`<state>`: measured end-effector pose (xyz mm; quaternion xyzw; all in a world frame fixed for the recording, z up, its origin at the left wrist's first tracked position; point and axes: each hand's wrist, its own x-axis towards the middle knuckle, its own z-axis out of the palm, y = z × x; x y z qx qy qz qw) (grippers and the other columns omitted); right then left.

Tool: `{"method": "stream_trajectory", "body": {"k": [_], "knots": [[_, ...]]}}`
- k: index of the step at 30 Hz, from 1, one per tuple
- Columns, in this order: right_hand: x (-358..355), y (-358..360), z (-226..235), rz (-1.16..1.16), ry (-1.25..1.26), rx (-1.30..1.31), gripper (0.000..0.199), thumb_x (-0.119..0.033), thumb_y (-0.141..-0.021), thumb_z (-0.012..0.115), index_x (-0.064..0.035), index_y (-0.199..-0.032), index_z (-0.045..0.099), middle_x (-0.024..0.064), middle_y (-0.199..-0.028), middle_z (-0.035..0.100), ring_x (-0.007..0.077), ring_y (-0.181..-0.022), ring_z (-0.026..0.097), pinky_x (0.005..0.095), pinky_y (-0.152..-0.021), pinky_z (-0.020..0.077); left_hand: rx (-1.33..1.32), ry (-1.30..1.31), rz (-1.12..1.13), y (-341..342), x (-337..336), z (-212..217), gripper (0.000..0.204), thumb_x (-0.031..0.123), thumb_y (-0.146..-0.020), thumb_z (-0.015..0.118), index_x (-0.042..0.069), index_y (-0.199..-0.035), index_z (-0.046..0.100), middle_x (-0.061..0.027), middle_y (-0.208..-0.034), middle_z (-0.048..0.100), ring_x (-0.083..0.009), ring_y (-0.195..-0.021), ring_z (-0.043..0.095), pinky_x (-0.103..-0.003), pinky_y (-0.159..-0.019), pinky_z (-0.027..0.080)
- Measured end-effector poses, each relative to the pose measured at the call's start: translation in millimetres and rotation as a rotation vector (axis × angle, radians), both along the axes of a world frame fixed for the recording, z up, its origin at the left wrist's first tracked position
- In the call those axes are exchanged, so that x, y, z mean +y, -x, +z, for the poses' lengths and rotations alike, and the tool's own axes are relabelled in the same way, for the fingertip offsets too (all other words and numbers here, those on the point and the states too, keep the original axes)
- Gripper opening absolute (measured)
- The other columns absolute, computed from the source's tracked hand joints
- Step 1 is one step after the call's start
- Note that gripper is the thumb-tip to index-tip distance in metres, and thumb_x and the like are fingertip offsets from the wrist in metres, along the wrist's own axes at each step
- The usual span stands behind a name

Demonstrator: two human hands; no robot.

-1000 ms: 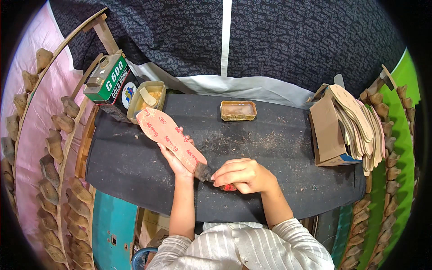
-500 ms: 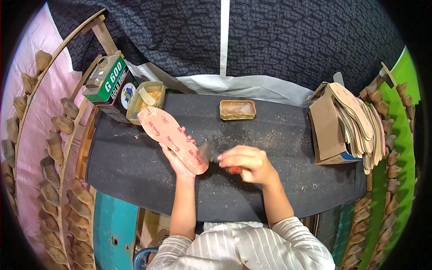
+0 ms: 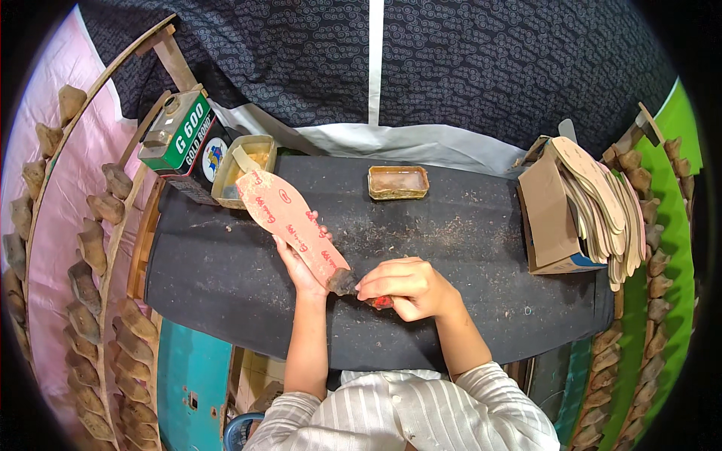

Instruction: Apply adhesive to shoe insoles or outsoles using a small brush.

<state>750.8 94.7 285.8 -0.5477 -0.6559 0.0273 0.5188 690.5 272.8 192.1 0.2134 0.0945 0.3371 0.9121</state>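
Observation:
A pink shoe insole [image 3: 292, 219] with red markings lies tilted across my left hand [image 3: 304, 272], its wide end pointing away to the upper left. The fingers of that hand wrap under and around its edge. In my right hand [image 3: 412, 287] I grip a brush [image 3: 343, 282] with dark, clumped bristles and a bit of red on its handle. The bristles touch the insole's near end. Most of the brush's handle is hidden by my fingers.
A green-and-white metal can [image 3: 180, 143] stands at the back left, beside a tub [image 3: 226, 197] with yellowish contents. A small rectangular dish [image 3: 398, 195] sits at the back middle. At right, a cardboard box [image 3: 543, 225] holds several insoles [image 3: 590, 188]. Racks of wooden shoe lasts [image 3: 84, 286] flank the table.
My right hand has brought the brush slightly left and nearer to me, onto the insole's near end. The insole has shifted a little to the right and turned slightly.

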Motion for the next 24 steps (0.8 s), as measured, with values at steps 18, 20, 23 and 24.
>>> {"method": "stream_trajectory", "body": {"k": [18,20,23,24], "knots": [[-21.6,-70.4,-31.0,-1.008,-0.150,-0.006,0.018,0.005,-0.082,0.055,-0.0010,-0.098,0.060,0.0122,-0.094,0.064,0.0208,-0.086,0.064,0.0280,-0.074,0.0500,-0.095,-0.020,-0.267,3.0,-11.2,5.2,0.069,0.062,-0.089,0.033,0.005,-0.126,0.042,-0.0126,-0.108,0.055,-0.0219,-0.080,0.053,-0.033,-0.072,0.047],[-23.2,-78.4,-41.9,-1.016,-0.084,0.089,0.017,0.005,-0.082,0.056,-0.0011,-0.098,0.059,0.0106,-0.093,0.064,0.0206,-0.083,0.064,0.0283,-0.073,0.0495,-0.093,-0.029,-0.295,2.2,-13.5,5.5,0.070,0.062,-0.089,0.033,0.004,-0.126,0.042,-0.0131,-0.108,0.055,-0.0219,-0.080,0.053,-0.034,-0.072,0.047],[-22.4,-85.7,-53.7,-0.987,-0.078,0.120,0.017,0.003,-0.084,0.055,-0.0012,-0.100,0.058,0.0106,-0.094,0.064,0.0211,-0.083,0.064,0.0286,-0.073,0.0491,-0.067,-0.048,-0.308,1.8,-15.2,4.9,0.071,0.063,-0.089,0.031,0.004,-0.127,0.042,-0.0136,-0.108,0.055,-0.0219,-0.081,0.054,-0.034,-0.072,0.047],[-21.2,-86.9,-56.7,-0.986,-0.079,0.121,0.017,0.003,-0.084,0.055,-0.0012,-0.100,0.058,0.0106,-0.094,0.064,0.0211,-0.083,0.064,0.0286,-0.073,0.0491,-0.073,-0.048,-0.312,1.6,-14.9,4.0,0.071,0.063,-0.089,0.031,0.004,-0.127,0.042,-0.0136,-0.109,0.055,-0.0218,-0.081,0.054,-0.034,-0.072,0.047]]}}
